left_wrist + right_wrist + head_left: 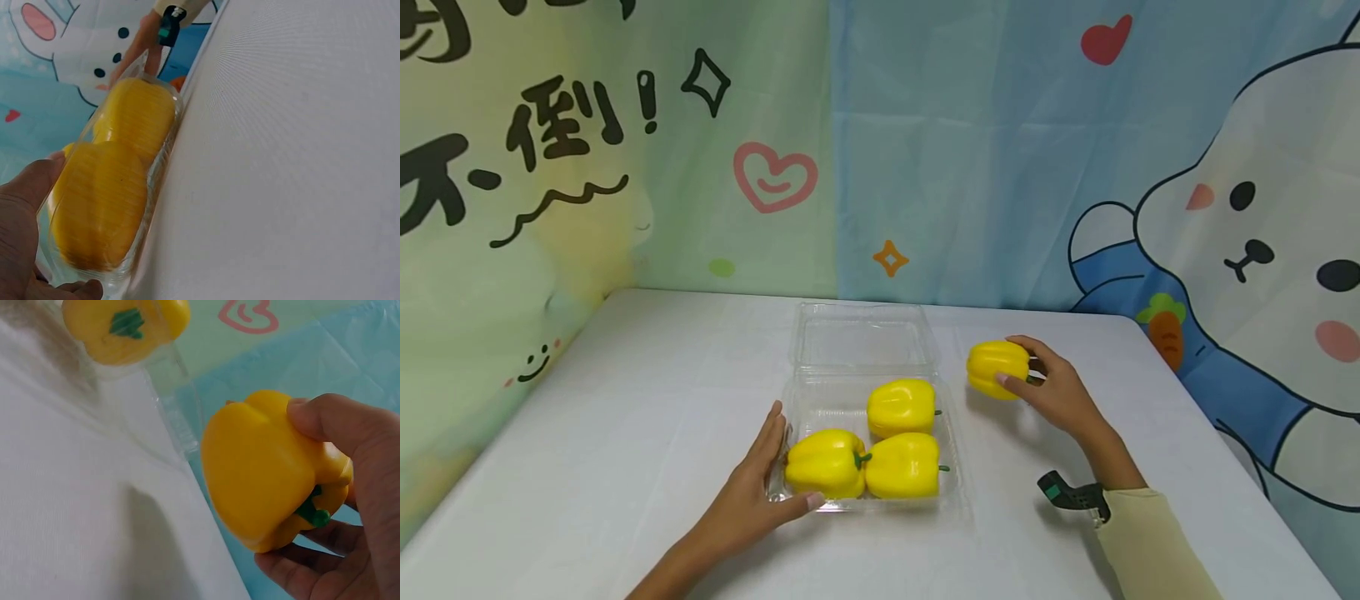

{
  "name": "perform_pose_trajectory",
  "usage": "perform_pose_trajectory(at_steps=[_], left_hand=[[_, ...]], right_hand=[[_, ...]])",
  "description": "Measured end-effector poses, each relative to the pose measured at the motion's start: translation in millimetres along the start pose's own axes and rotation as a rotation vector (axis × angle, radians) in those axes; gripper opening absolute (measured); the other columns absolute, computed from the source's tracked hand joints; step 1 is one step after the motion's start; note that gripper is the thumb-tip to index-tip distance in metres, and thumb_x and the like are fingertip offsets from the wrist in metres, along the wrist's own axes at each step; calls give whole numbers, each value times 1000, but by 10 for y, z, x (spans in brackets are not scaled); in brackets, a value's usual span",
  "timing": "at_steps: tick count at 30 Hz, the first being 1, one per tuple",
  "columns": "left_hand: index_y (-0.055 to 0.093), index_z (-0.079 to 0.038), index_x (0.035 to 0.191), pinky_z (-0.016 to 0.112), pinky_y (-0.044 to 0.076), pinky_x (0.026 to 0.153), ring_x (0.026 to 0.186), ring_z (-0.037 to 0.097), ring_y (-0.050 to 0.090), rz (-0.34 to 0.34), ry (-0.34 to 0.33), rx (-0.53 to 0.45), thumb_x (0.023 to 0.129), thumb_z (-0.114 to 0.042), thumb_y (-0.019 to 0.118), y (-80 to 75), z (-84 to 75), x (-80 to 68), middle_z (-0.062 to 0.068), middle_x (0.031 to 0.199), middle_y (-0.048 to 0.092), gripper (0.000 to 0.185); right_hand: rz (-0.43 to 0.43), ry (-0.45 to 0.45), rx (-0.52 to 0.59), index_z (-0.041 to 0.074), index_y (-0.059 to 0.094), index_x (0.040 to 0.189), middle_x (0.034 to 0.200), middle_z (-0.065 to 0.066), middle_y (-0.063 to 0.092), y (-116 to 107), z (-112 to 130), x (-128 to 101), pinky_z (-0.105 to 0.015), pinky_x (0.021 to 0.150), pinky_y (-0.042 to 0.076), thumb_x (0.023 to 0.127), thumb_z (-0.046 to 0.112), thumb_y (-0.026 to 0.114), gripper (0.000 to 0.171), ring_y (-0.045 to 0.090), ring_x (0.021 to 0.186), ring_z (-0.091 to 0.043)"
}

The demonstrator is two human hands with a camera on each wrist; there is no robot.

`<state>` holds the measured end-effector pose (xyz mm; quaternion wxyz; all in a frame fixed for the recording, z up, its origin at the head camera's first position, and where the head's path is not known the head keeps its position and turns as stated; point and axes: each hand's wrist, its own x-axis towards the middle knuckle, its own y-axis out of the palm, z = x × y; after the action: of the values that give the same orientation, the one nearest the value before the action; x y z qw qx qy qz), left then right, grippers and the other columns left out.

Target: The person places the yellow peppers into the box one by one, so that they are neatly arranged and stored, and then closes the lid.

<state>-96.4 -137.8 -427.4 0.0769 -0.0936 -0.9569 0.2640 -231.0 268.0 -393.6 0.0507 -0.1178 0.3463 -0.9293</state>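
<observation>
My right hand (1060,392) holds a yellow bell pepper (996,367) above the table, right of a clear plastic clamshell container (951,433). In the right wrist view, the thumb lies on top of this pepper (262,469), the fingers are beneath it, and its green stem faces the palm. My left hand (745,492) rests against the container's front left corner, fingers extended along the left side and thumb at the front rim. Inside are three more yellow peppers: one at front left (823,462), one at front right (902,467) and one behind (901,408).
The container's clear lid (861,333) stands open at the back. A white cloth (625,450) covers the table. Behind it hangs a printed curtain (970,167) with a cartoon rabbit. A black wrist device (1071,493) sits by the right sleeve (1153,542).
</observation>
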Motion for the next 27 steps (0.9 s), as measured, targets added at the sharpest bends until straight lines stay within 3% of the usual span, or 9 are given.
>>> perform_pose_trajectory(at_steps=[5,13,20,27], left_hand=[[11,0,154,44,15,113,146,24,12,1,1,-2,77,-50,79,7,3,3,3,162,-2,115],[11,2,154,45,17,113,145,26,13,3,8,1,77,-50,79,7,6,3,4,163,-2,114],[11,-1,155,42,17,114,145,19,12,6,-19,-9,75,-50,81,13,0,17,-1,163,-2,117],[10,0,155,45,16,114,146,22,10,8,-12,-5,76,-48,80,1,7,3,1,163,-2,116]], right_hand=[[-8,-2,-5,8,43,143,133,-19,49,9,66,1,-46,89,53,92,32,69,63,54,114,-37],[-48,-56,25,8,43,143,130,-17,51,-44,216,9,-20,82,52,92,28,69,60,57,109,-34],[-55,-77,34,8,44,142,129,-17,52,-61,308,-4,-18,81,52,92,25,69,59,58,107,-33],[-66,-107,70,9,44,144,133,-17,50,-72,389,-15,-14,81,50,92,21,70,59,57,109,-33]])
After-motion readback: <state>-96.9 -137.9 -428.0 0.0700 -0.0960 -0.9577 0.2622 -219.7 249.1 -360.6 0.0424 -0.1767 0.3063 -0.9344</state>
